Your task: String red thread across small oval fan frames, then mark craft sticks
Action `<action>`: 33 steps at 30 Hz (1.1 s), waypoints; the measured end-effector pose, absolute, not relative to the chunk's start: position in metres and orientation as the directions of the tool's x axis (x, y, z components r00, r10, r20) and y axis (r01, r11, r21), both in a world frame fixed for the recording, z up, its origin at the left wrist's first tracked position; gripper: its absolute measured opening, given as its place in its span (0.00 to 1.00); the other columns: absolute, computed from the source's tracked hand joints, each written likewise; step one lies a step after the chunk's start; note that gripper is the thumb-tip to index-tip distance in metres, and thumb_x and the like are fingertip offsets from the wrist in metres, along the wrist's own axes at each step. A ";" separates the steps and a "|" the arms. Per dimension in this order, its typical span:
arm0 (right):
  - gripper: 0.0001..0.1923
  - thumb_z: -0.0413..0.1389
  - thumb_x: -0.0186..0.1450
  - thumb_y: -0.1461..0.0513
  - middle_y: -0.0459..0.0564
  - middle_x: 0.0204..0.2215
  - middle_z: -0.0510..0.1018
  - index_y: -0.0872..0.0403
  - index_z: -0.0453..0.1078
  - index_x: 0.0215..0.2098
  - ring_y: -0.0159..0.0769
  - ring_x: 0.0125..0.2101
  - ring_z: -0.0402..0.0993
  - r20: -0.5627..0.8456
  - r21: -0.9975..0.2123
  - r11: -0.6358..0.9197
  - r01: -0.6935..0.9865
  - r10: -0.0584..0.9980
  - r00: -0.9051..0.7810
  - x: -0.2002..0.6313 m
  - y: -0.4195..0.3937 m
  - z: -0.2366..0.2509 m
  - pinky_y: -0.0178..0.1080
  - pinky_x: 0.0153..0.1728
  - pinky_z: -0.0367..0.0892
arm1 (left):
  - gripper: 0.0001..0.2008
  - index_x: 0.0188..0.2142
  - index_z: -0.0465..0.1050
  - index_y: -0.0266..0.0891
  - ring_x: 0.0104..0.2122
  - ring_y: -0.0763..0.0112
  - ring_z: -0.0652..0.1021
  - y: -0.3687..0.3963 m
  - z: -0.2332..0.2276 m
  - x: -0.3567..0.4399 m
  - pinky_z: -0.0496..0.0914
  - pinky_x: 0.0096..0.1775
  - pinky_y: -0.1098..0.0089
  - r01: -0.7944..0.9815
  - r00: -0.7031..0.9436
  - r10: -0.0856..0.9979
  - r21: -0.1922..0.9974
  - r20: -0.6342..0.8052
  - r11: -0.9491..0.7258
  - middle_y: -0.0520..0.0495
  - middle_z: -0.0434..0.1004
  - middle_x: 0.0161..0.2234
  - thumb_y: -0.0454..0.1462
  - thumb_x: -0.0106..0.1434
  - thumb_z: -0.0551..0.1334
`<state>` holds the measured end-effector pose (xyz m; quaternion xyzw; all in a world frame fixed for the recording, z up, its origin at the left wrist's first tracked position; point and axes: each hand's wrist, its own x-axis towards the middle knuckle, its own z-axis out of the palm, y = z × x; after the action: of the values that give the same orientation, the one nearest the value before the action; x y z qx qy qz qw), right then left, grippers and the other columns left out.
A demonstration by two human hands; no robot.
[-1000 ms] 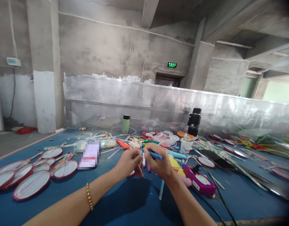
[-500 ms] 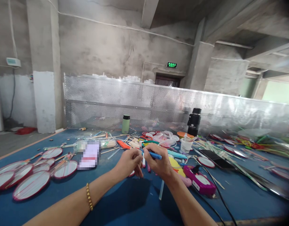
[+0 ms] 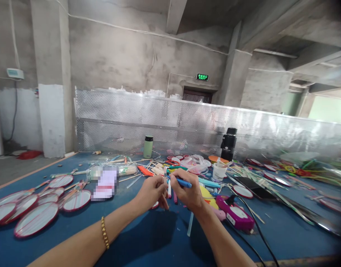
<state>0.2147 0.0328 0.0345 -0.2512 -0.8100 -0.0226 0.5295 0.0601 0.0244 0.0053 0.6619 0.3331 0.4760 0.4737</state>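
Both hands meet above blue table (image 3: 148, 241). Left hand (image 3: 151, 192) fingers curled, pinching thin clear stick (image 3: 165, 174) upright. Right hand (image 3: 187, 193) closed round blue pen (image 3: 181, 182), tip at stick. Finished red-rimmed paddles (image 3: 37, 218) piled left; loose sticks (image 3: 156, 168) remain beyond, so work looks mid-way.

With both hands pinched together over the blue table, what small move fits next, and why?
Probably press the blue pen in the right hand a little further toward the thin stick pinched by the left hand. The two already meet between the fingertips, held above the table; how they join is too small to tell.
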 end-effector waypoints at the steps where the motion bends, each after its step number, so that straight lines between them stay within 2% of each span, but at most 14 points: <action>1: 0.08 0.51 0.63 0.66 0.42 0.20 0.69 0.53 0.66 0.26 0.28 0.21 0.62 0.872 -0.230 0.873 0.430 0.380 -0.307 0.215 0.033 0.034 0.32 0.26 0.59 | 0.14 0.25 0.62 0.40 0.16 0.67 0.78 0.024 0.006 0.060 0.67 0.16 0.75 -0.005 0.323 0.893 0.944 0.314 -0.330 0.55 0.70 0.15 0.46 0.60 0.58; 25: 0.08 0.52 0.63 0.66 0.42 0.19 0.69 0.53 0.66 0.26 0.28 0.20 0.63 0.886 -0.206 0.875 0.437 0.357 -0.296 0.215 0.034 0.035 0.32 0.25 0.59 | 0.15 0.25 0.61 0.40 0.16 0.66 0.78 0.023 0.006 0.061 0.67 0.17 0.73 -0.006 0.320 0.895 0.945 0.311 -0.326 0.54 0.71 0.16 0.47 0.59 0.59; 33: 0.08 0.51 0.63 0.65 0.44 0.21 0.71 0.53 0.67 0.26 0.29 0.21 0.64 0.883 -0.212 0.885 0.415 0.356 -0.307 0.214 0.031 0.037 0.32 0.26 0.61 | 0.12 0.25 0.61 0.41 0.16 0.67 0.78 0.023 0.006 0.061 0.67 0.17 0.73 -0.008 0.320 0.897 0.947 0.306 -0.320 0.54 0.70 0.15 0.44 0.59 0.59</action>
<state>0.2141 0.0311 0.0366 -0.2385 -0.8079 -0.0276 0.5381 0.0609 0.0233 0.0062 0.6588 0.3372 0.4757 0.4754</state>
